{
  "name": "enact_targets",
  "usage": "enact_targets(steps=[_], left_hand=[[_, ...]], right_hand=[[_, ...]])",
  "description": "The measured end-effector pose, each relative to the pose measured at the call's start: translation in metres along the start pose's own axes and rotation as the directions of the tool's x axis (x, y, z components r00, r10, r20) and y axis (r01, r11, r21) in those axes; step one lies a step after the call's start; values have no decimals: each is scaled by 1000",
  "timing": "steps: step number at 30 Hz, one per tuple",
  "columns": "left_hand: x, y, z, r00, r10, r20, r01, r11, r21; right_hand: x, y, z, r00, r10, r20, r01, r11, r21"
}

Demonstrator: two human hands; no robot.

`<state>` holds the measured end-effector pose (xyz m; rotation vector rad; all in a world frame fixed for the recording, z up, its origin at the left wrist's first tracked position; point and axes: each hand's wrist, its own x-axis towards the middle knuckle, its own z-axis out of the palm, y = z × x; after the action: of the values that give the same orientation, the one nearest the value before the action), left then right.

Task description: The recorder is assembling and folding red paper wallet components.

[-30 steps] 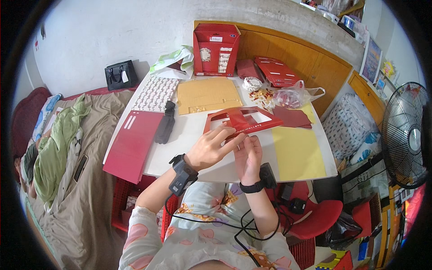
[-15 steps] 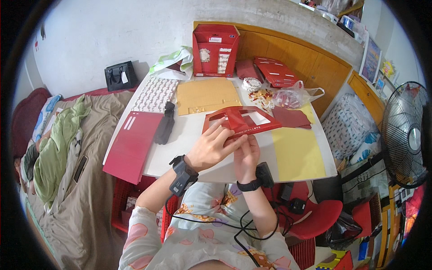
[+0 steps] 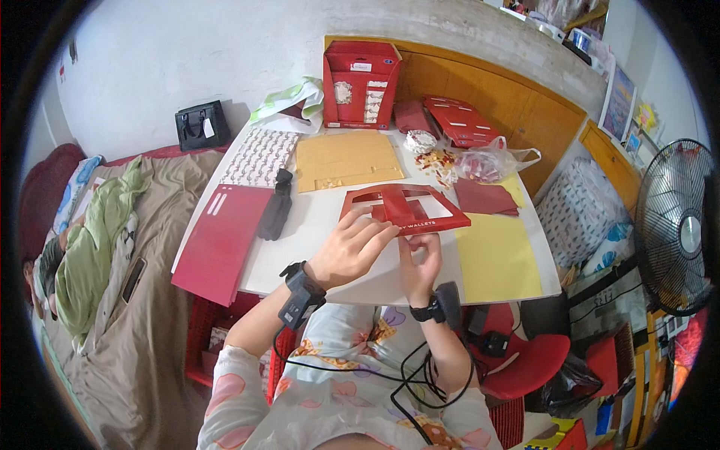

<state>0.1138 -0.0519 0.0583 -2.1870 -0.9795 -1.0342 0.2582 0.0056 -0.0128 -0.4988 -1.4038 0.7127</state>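
Note:
A red cardboard wallet pack (image 3: pixel 448 222) with cut-out windows lies near the table's front. My left hand (image 3: pixel 352 247) is closed on its near left edge, fingers bent over the card and the thumb hidden. Just below that edge, my right hand (image 3: pixel 422 264) pinches thumb and forefinger together; what is between them, if anything, is too small to make out. To the left are a dark grey folded strap-like item (image 3: pixel 276 208) and maroon card sheets (image 3: pixel 222 244).
The white table (image 3: pixel 315 262) also bears brown cardboard (image 3: pixel 349 161), yellow sheets (image 3: pixel 499 259), a tape roll (image 3: pixel 419 141), small scraps (image 3: pixel 437 163) and a clear plastic bag (image 3: pixel 491 159). A red display box (image 3: pixel 361 86) stands behind. Black cables (image 3: pixel 409 375) cross my lap; a fan (image 3: pixel 677 225) stands right.
My right hand has drawn slightly down and right, its fingers now below the pack's edge. The left hand has slid a little along the edge, and the pack lies slightly lower and flatter.

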Motion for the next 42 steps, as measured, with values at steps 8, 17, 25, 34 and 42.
enact_targets(steps=[8,17,25,34,42], left_hand=[[-17,3,4,1000,12,28,-7,982,-189],[-37,14,1,994,93,48,-76,959,-272],[-59,22,12,988,63,138,-6,925,-379],[-71,24,15,943,-123,310,265,839,-476],[-68,22,26,893,-235,385,342,909,-238]], right_hand=[[33,-38,-35,429,-637,640,900,242,-363],[22,-44,-60,329,-512,793,937,284,-206],[-8,-39,-64,379,-473,795,916,311,-252],[-25,-22,-59,408,-334,850,905,273,-327],[-23,-31,-59,519,-259,814,780,533,-327]])
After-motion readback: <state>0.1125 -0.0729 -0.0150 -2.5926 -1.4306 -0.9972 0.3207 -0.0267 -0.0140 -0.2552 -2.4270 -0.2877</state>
